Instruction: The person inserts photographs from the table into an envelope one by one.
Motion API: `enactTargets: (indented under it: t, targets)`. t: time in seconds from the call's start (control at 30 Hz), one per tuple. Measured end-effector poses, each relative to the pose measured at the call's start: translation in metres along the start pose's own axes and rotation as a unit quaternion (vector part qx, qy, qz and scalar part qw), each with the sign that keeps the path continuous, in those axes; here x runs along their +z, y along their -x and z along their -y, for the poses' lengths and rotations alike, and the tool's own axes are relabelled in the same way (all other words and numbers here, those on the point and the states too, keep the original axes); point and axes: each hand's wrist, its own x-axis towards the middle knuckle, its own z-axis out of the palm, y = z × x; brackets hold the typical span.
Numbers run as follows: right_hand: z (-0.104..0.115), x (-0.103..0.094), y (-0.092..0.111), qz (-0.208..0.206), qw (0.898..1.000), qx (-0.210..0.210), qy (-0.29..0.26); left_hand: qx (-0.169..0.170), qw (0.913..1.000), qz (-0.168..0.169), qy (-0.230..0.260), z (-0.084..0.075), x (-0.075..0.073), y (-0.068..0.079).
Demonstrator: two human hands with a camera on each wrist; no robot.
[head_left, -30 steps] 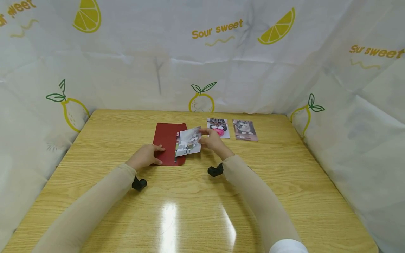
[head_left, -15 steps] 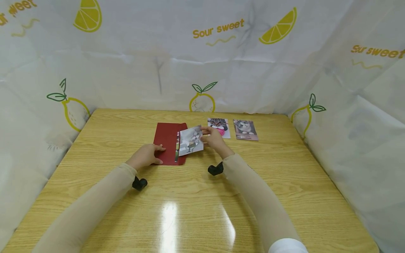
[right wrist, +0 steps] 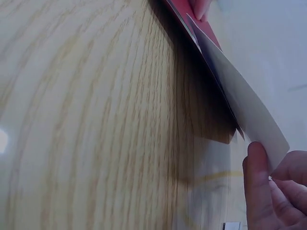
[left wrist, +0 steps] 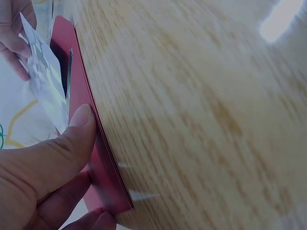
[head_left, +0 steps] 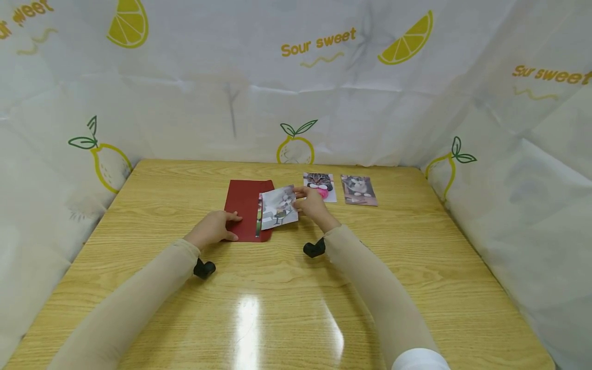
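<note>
A red envelope [head_left: 241,200] lies on the table, and my left hand [head_left: 210,229] rests on its left part with the thumb and fingertips against it. My right hand [head_left: 314,206] pinches the right edge of a photo card [head_left: 277,211] showing a pale cat scene. The card is tilted, its left part overlapping the envelope's right side. In the right wrist view, the card's pale back [right wrist: 254,110] faces up from the thumb and fingers. A narrow strip of another colourful photo [head_left: 258,222] shows beside the card on the envelope; the rest of it is hidden.
Behind my right hand lies a tabby cat photo [head_left: 326,181] with a pink spot, partly covered by the hand. Farther right is a grey-and-white cat photo [head_left: 359,190]. White lemon-printed cloth [head_left: 208,118] walls the wooden table [head_left: 287,308] at back and sides.
The held photo card has shifted slightly right with my right hand, then dipped a little, baring more of the photo strip on the envelope. My left hand stays in place.
</note>
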Motion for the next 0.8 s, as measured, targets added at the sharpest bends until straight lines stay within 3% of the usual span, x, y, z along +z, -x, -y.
enactTargets:
  t: [0.43, 0.8]
  targets:
    - [0.0012, 0.0004, -0.0013, 0.006, 1.0, 0.011, 0.02, 0.004, 1.0, -0.002, -0.007, 0.0028, 0.0017, -0.0005]
    - [-0.0024, -0.0016, -0.0015, -0.04, 0.998, -0.032, 0.025, 0.01, 0.9999, -0.004, -0.008, 0.0026, 0.0014, -0.0009]
